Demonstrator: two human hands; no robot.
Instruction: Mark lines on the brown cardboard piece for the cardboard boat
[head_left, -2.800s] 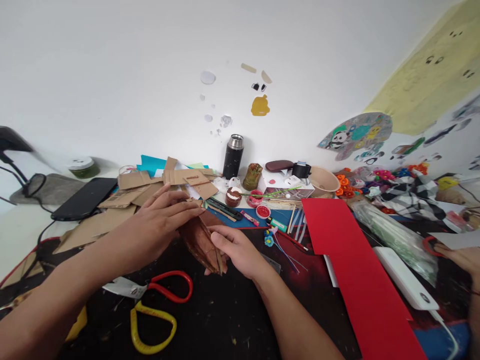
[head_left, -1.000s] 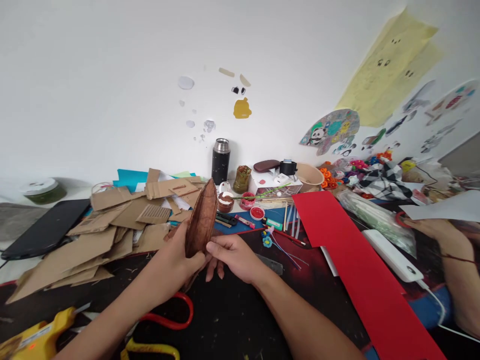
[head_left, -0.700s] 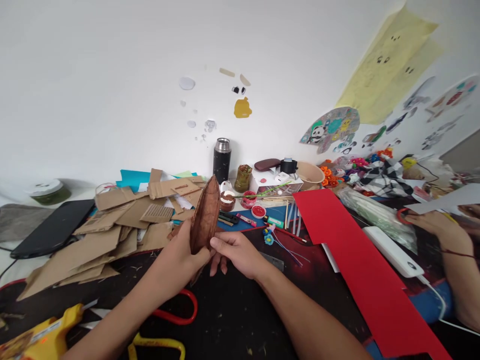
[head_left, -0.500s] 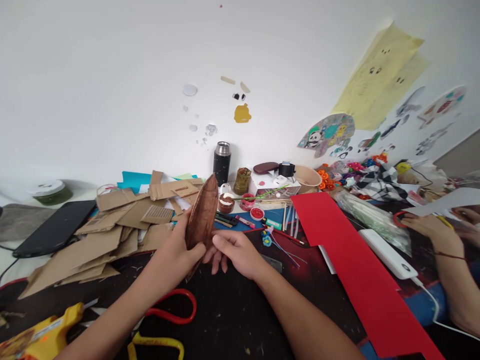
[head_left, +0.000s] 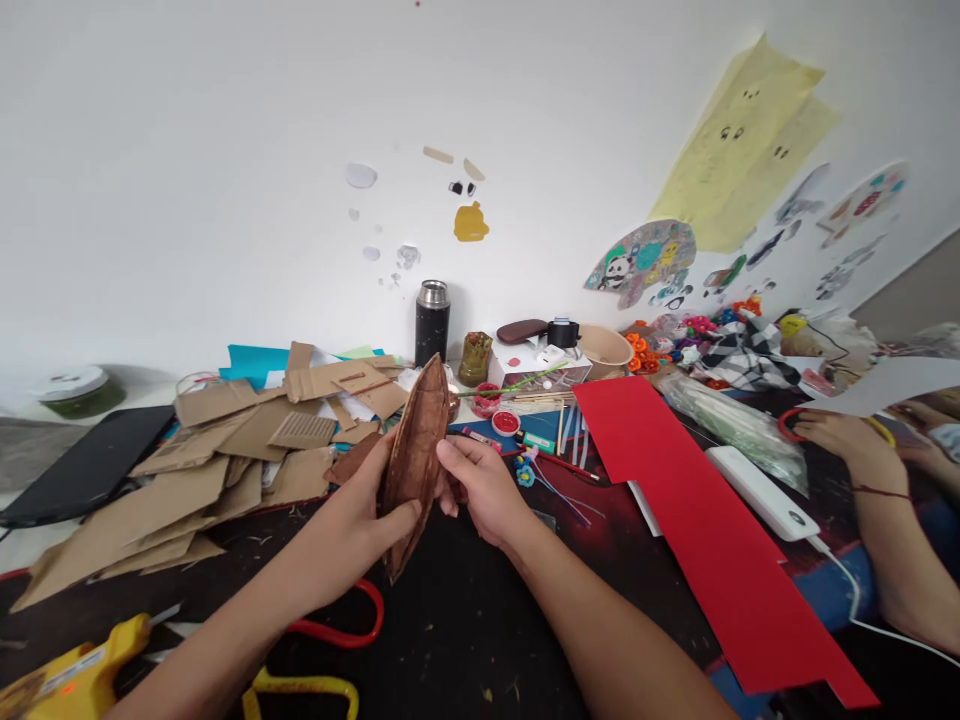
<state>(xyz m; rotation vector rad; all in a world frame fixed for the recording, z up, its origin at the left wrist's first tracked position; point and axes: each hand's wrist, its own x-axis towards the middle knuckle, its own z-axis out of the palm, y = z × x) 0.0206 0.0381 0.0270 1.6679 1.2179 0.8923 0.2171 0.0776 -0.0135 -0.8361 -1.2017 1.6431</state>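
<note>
A long brown boat-shaped piece (head_left: 417,440), hollow and pointed at both ends, is held up almost upright over the dark tabletop. My left hand (head_left: 375,515) is closed round its left side, thumb across the lower hollow and fingers behind. At the right edge, my right hand (head_left: 484,490) pinches the piece between thumb and curled fingers, which are partly hidden. Below my left forearm lie scissors with a red handle (head_left: 367,625) and others with a yellow handle (head_left: 300,685). A yellow glue gun (head_left: 97,660) rests at the lower left.
Cardboard scraps (head_left: 172,505) are heaped at left beside a black phone-like slab (head_left: 90,465). Behind stand a black flask (head_left: 433,325) and small paint pots (head_left: 505,423). A red sheet (head_left: 697,530) and white power strip (head_left: 761,495) lie right, near another person's hand (head_left: 847,440).
My right hand has risen, its thumb now at the upper right edge of the boat-shaped piece. The piece has shifted slightly. The whole view has moved a little to the right.
</note>
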